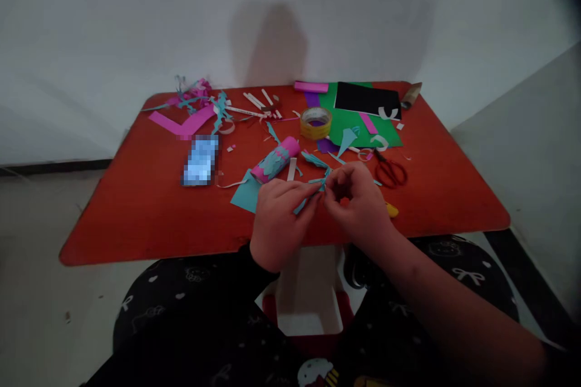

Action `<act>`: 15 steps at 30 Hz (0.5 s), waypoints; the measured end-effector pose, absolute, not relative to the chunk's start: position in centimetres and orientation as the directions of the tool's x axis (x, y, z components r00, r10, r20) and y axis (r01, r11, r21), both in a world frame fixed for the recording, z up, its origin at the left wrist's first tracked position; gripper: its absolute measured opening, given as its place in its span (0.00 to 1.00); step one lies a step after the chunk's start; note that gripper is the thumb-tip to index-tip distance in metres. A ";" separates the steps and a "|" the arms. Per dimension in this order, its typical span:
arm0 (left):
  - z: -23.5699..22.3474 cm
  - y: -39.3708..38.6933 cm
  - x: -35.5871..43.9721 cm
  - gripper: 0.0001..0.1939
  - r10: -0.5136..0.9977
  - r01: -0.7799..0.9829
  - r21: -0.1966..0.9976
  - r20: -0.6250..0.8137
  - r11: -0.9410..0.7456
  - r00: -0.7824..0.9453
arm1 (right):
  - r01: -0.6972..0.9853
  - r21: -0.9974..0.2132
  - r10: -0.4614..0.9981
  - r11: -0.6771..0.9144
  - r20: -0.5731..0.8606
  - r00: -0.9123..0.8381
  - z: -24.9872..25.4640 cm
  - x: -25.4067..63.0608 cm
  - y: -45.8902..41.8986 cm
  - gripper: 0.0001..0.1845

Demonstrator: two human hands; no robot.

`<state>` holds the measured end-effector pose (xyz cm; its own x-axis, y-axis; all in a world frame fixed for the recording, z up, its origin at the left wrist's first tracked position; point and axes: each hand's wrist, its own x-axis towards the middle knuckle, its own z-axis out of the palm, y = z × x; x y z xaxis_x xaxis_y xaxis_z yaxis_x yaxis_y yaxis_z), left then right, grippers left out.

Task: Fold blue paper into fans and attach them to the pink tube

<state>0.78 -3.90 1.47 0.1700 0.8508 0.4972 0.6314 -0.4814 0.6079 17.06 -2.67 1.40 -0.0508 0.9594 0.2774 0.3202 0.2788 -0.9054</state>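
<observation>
My left hand [276, 224] and my right hand [356, 202] meet above the front of a red table [136, 217], with their fingertips pinching a frayed teal paper piece [318, 188] between them. Just beyond my left hand lies a pink paper-wrapped tube [285, 150] with teal paper stuck on it. A teal paper sheet [245, 192] sits partly under my left hand. Red-handled scissors [389, 172] lie to the right of my right hand. A small yellow object [391, 210] is partly hidden behind my right hand.
A roll of tape [316, 123] stands near a green card [363, 133] and a black card [367, 100]. A blurred phone [200, 160] lies at the left. Pink and teal paper scraps [193, 100] and white strips [254, 103] cover the far side. White walls surround the table.
</observation>
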 end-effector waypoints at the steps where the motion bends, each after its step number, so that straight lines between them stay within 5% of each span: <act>1: 1.5 -3.9 0.8 0.09 0.852 0.633 0.608 0.495 -0.480 0.171 | 0.311 -0.910 0.961 0.273 0.271 -0.052 1.4 17.1 -2.6 0.16; 15: 1.5 -3.8 0.7 0.10 0.860 0.587 0.649 0.476 -0.484 0.183 | 0.133 -0.983 0.985 0.130 0.113 -0.133 1.7 18.2 -1.9 0.17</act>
<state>0.68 -3.84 1.49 0.1831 0.8604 0.4756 0.5873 -0.4837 0.6490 18.21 -1.88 1.75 -0.1334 0.9846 0.1126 0.1325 0.1303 -0.9826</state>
